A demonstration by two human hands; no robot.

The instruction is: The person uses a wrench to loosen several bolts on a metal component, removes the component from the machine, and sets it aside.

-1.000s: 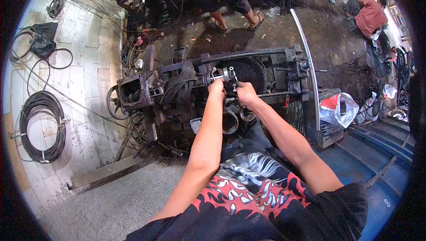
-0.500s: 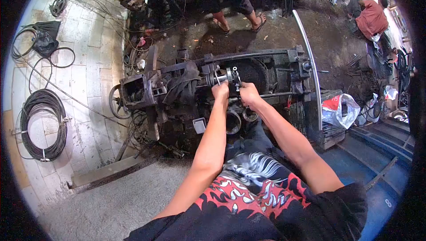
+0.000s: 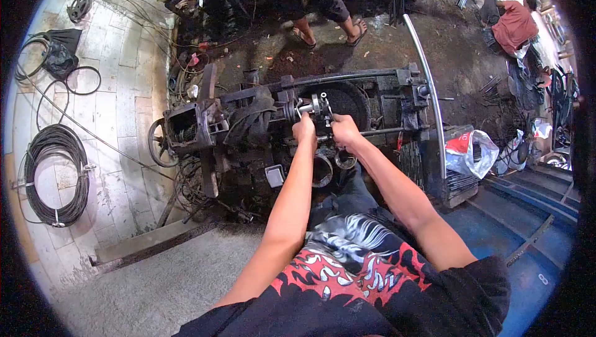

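Observation:
Side by side at the middle of a dark, greasy machine (image 3: 292, 80), my two hands reach to its shiny metal spindle part (image 3: 317, 102). My left hand (image 3: 304, 128) is closed round something small at the left of the spindle, perhaps a tool handle; the fingers hide most of it. On the right, my right hand (image 3: 344, 130) is closed at a dark metal piece with round knobs (image 3: 325, 107). A dark cloth (image 3: 253, 113) hangs over the machine left of my hands. Metal rings (image 3: 323, 172) lie below them.
A person in sandals (image 3: 316, 2) stands beyond the machine; another in a red shirt (image 3: 514, 26) sits at the far right. A long pale metal bar (image 3: 428, 82) leans at the right near a plastic bag (image 3: 475, 152). Coiled cable (image 3: 34, 175) lies at left.
The whole view has shifted slightly, so the machine appears a little further left. Both hands stay at the spindle, with little visible change in their grip.

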